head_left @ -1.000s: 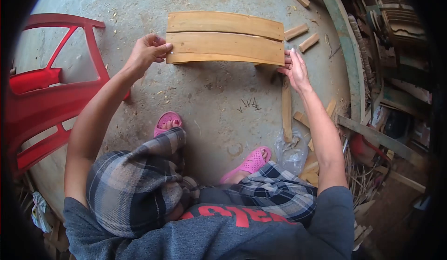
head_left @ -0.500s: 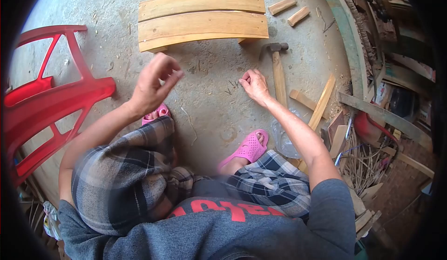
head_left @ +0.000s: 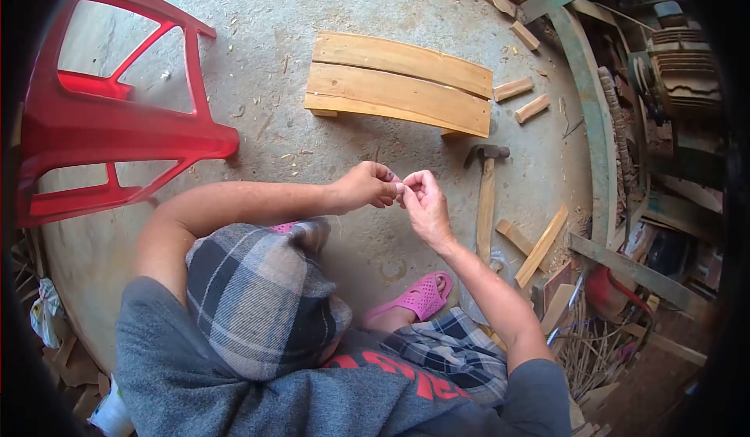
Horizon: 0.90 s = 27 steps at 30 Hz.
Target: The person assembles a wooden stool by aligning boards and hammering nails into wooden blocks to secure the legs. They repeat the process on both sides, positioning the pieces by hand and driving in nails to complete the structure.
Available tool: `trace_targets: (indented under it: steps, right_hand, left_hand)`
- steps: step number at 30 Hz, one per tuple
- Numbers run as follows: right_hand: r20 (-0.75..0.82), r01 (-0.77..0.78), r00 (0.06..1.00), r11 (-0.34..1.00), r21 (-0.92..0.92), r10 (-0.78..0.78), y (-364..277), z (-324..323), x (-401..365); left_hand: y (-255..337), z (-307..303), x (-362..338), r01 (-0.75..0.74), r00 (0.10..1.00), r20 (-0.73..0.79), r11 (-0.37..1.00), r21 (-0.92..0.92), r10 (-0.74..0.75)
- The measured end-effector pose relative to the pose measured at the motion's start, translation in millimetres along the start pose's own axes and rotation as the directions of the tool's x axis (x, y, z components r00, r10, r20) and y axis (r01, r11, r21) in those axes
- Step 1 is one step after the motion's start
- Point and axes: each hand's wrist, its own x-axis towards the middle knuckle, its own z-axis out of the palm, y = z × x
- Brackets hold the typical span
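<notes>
My left hand [head_left: 366, 188] and my right hand [head_left: 428, 209] meet fingertip to fingertip above the concrete floor. Both are closed in a pinch; whatever sits between the fingers is too small to make out. Just beyond them stands a low wooden bench [head_left: 398, 97] with two slats on top and short supports underneath. To the right of my right hand a claw hammer [head_left: 486, 195] lies on the floor, its wooden handle toward me. The spot where small nails lay earlier is mostly covered by my hands.
On the left a red plastic chair [head_left: 129, 128] lies tipped over. Two short wood blocks [head_left: 513, 88] rest right of the bench. Wood strips [head_left: 541, 245] lie beyond my right forearm. A green frame [head_left: 586, 109] with machinery and scrap stands along the right.
My hands were apart and have come together in a pinch. The view has swung, so the bench, hammer and red chair appear lower and, for the bench and hammer, farther right.
</notes>
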Motion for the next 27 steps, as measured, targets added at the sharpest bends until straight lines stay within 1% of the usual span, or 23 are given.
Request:
trace_targets:
  steps: [1, 2, 4, 5, 6, 8, 9, 10, 11, 12, 13, 14, 15, 16, 17, 18, 19, 20, 21, 22, 24, 25, 27]
  right_hand:
    - [-0.007, 0.065, 0.998, 0.996, 0.060, -0.065, -5.1, 4.5, 1.0]
    - [-0.002, 0.070, 0.998, 0.996, 0.058, -0.070, -9.3, 6.1, 1.6]
    - [0.007, 0.092, 0.996, 0.995, -0.028, -0.092, -17.5, 9.8, 1.0]
    - [0.013, 0.091, 0.996, 0.995, -0.028, -0.091, -21.0, 13.1, 1.6]
    - [-0.001, 0.101, 0.995, 0.995, -0.026, -0.101, -26.9, 16.9, 0.9]
    - [-0.009, 0.110, 0.994, 0.994, -0.025, -0.111, -37.9, 21.4, -0.8]
    - [0.005, 0.113, 0.994, 0.991, -0.072, -0.113, -43.3, 23.0, -0.8]
    - [0.019, 0.116, 0.993, 0.986, -0.118, -0.114, -48.0, 24.2, -1.5]
    - [0.023, 0.117, 0.993, 0.986, -0.117, -0.115, -52.2, 22.4, -3.2]
    - [0.065, 0.102, 0.994, 0.983, -0.151, -0.093, -56.0, 17.3, -3.7]
    - [0.106, 0.086, 0.992, 0.979, -0.185, -0.067, -57.5, 10.1, -3.2]
    - [0.091, 0.149, 0.988, 0.925, -0.349, -0.124, -51.0, -1.9, 0.2]
    - [0.085, 0.200, 0.980, 0.840, -0.504, -0.182, -37.1, -19.2, 5.5]
    - [0.045, 0.197, 0.976, 0.767, -0.610, -0.215, -15.2, -40.8, 13.7]
    - [-0.001, 0.199, 0.955, 0.648, -0.735, -0.295, 10.8, -65.3, 18.6]
    - [-0.062, 0.116, 0.955, 0.557, -0.823, -0.291, 29.1, -88.7, 20.1]
    - [-0.149, 0.000, 0.954, 0.496, -0.868, -0.260, 42.9, -107.6, 18.6]
    - [-0.246, -0.111, 0.943, 0.483, -0.868, -0.225, 55.2, -121.6, 16.0]
    - [-0.285, -0.153, 0.934, 0.478, -0.865, -0.217, 57.4, -128.6, 11.8]
    - [-0.324, -0.194, 0.922, 0.472, -0.860, -0.211, 60.4, -132.6, 10.6]
    - [-0.351, -0.207, 0.909, 0.490, -0.847, -0.224, 65.5, -133.4, 14.0]
    - [-0.383, -0.226, 0.895, 0.509, -0.831, -0.229, 66.6, -133.8, 14.4]
    - [-0.422, -0.264, 0.881, 0.520, -0.812, -0.212, 68.5, -135.0, 17.4]
  left_hand:
    - [1.2, -2.5, -1.7, 0.033, 0.999, -0.018, 0.997, -0.068, -0.034]
    - [2.2, -5.5, -3.8, 0.066, 0.997, -0.033, 0.989, -0.136, -0.071]
    - [6.3, -9.3, -12.5, 0.032, 0.997, -0.059, 0.992, -0.122, -0.040]
    - [7.5, -11.0, -15.5, 0.009, 0.997, -0.077, 0.994, -0.109, -0.018]
    - [9.2, -10.8, -19.0, 0.008, 0.997, -0.081, 0.994, -0.112, -0.018]
    - [12.5, -10.4, -25.9, 0.035, 0.987, -0.153, 0.995, -0.088, -0.049]
    - [14.2, -12.5, -28.1, 0.034, 0.986, -0.158, 0.995, -0.091, -0.049]
    - [16.7, -16.0, -30.2, 0.003, 0.992, -0.126, 1.000, 0.024, 0.000]
    - [18.8, -20.2, -31.4, -0.031, 0.995, -0.089, 0.990, 0.138, 0.044]
    - [20.0, -26.3, -30.9, -0.034, 0.994, -0.094, 0.990, 0.139, 0.047]
    - [21.5, -33.2, -30.1, -0.176, 0.968, -0.143, 0.965, 0.196, 0.206]
    - [23.8, -41.6, -28.6, -0.309, 0.915, -0.180, 0.915, 0.260, 0.361]
    - [34.5, -53.7, -30.6, -0.390, 0.859, -0.219, 0.868, 0.307, 0.463]
    - [49.7, -68.1, -34.1, -0.462, 0.791, -0.249, 0.812, 0.357, 0.559]
    - [60.1, -83.0, -34.4, -0.498, 0.731, -0.324, 0.794, 0.350, 0.601]
    - [68.3, -97.7, -34.1, -0.533, 0.662, -0.399, 0.772, 0.346, 0.635]
    - [73.9, -109.7, -34.6, -0.518, 0.663, -0.418, 0.783, 0.344, 0.622]
    - [77.9, -121.2, -35.1, -0.503, 0.662, -0.437, 0.793, 0.344, 0.609]
    - [76.2, -131.0, -32.7, -0.503, 0.681, -0.427, 0.803, 0.319, 0.596]
    - [71.3, -134.8, -28.9, -0.504, 0.677, -0.430, 0.802, 0.321, 0.598]
    - [67.2, -138.7, -24.5, -0.438, 0.682, -0.437, 0.806, 0.398, 0.586]
    - [66.6, -137.1, -24.3, -0.370, 0.672, -0.460, 0.802, 0.470, 0.580]
    - [67.8, -134.8, -24.8, -0.372, 0.672, -0.463, 0.804, 0.463, 0.578]
